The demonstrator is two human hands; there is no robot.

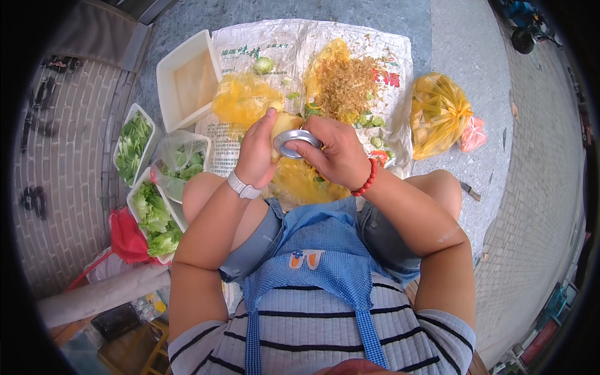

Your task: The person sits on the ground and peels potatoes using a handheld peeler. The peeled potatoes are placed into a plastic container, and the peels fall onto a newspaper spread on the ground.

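Observation:
My left hand (255,152) grips a pale yellow root vegetable (285,123), apparently a potato, with a brownish patch at its upper end. A silver metal tool with an oval ring (280,143), which looks like a peeler, is in my right hand (344,152). It lies against the vegetable's right side; my fingers hide its working edge. Both hands are above a white woven sack (255,40) bearing print. On the sack are a heap of brown shreds (349,89), yellow plastic bags (243,96) and a pale green round vegetable piece (263,65).
A white plastic bin (190,89) stands at upper left. Below it are baskets of leafy greens (133,150) and lettuce (152,211). To the right lie a tied yellow bag (436,117), a pink bag (473,134) and a knife (471,192), partly behind my knee.

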